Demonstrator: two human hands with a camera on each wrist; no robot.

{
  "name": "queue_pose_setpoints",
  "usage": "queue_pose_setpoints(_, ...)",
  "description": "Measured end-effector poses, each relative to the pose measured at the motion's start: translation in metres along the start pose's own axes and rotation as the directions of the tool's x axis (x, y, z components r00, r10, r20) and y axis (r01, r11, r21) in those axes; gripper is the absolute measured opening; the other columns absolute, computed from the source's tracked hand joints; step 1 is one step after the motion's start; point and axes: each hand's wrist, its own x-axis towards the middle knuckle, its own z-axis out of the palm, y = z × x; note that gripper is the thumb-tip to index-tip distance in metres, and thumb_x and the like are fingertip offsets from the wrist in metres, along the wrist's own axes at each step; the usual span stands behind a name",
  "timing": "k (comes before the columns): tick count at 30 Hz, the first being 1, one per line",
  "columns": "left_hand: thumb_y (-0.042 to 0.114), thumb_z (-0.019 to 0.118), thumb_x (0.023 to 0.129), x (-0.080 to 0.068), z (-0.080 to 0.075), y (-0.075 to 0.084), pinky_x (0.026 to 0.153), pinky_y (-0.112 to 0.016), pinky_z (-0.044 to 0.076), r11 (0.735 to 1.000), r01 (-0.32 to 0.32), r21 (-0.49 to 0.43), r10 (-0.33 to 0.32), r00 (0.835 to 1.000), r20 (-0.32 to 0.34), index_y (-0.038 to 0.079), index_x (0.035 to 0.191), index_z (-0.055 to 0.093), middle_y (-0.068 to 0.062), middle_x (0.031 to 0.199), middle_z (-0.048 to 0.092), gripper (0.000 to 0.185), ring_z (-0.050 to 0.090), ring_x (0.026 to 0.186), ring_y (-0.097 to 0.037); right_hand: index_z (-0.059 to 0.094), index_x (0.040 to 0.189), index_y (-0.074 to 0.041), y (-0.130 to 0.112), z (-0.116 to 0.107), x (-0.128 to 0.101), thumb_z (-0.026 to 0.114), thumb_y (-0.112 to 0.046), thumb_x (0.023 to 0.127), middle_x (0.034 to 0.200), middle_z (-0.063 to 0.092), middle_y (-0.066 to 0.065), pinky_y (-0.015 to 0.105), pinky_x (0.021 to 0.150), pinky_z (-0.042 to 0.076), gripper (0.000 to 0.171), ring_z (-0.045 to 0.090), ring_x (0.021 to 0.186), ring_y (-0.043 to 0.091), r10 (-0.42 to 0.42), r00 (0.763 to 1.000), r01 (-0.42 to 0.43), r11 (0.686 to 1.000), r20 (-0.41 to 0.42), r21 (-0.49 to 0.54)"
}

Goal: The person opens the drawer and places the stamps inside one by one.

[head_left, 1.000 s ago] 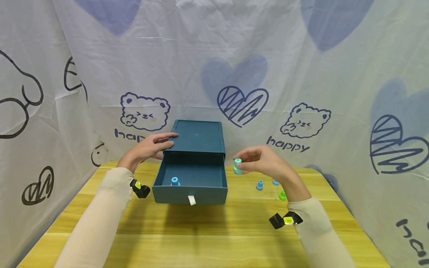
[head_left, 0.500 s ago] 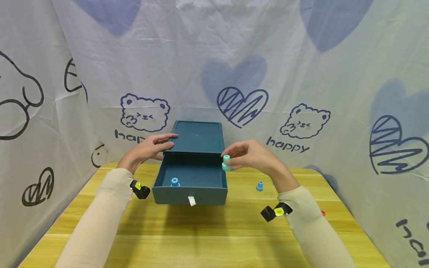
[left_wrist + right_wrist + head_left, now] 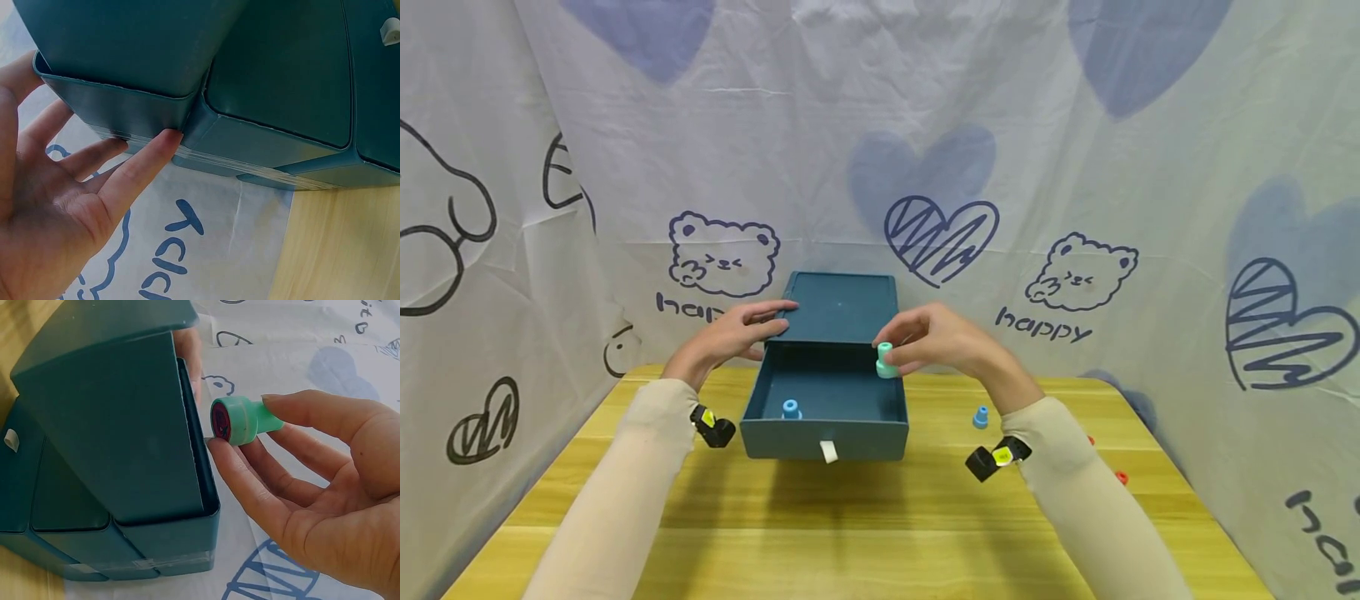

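Observation:
My right hand [image 3: 943, 337] pinches a mint-green toy stamp [image 3: 885, 363] between thumb and fingers, upright at the right side of the pulled-out top drawer [image 3: 823, 439]. In the right wrist view the stamp's dark-red printing face [image 3: 220, 421] shows. A blue stamp [image 3: 791, 409] stands inside the drawer near its front left. My left hand [image 3: 722, 337] rests its fingers on the left side and top edge of the dark teal drawer cabinet [image 3: 841, 308]. In the left wrist view those fingers are spread against the cabinet's side.
Another blue stamp [image 3: 981, 417] stands on the wooden table [image 3: 850, 550] right of the cabinet. Two small red things [image 3: 1122, 477] show beside the right sleeve. Lower drawers [image 3: 281, 75] sit closed under the top one, with clear tape around the casing. A printed cloth hangs behind.
My right hand has carried the mint-green stamp leftward, from beside the cabinet to the drawer's right side. A green stamp on the table is now hidden behind the right arm. My left hand stays put.

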Motion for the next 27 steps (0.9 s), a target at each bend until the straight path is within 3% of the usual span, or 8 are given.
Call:
queue_pose_setpoints(16,0.043,0.055,0.107,0.0,0.0,-0.002,0.112,-0.067,0.044,1.0,-0.002,0.019,0.002,1.0,-0.003,0.019,0.161,0.037,-0.018,0.172,0.022,0.062,0.032,0.153,-0.047,0.073,0.119,-0.002,-0.018,0.005,0.022,0.076,-0.011,0.092,0.111,0.076,0.011,0.033,0.085,0.065,0.028,0.074,0.09,0.018,0.034,0.998,-0.026,0.99,0.058,-0.137)
queue_pose_setpoints(27,0.042,0.055,0.107,0.001,0.001,0.0,0.111,-0.069,0.043,1.0,0.005,0.017,-0.004,1.0,-0.007,0.02,0.161,0.037,-0.018,0.172,0.021,0.061,0.031,0.153,-0.047,0.075,0.116,-0.002,-0.026,0.011,0.036,0.076,-0.008,0.091,0.11,0.077,0.011,0.032,0.083,0.065,0.026,0.074,0.088,0.017,0.056,0.992,-0.036,0.986,0.114,-0.165)
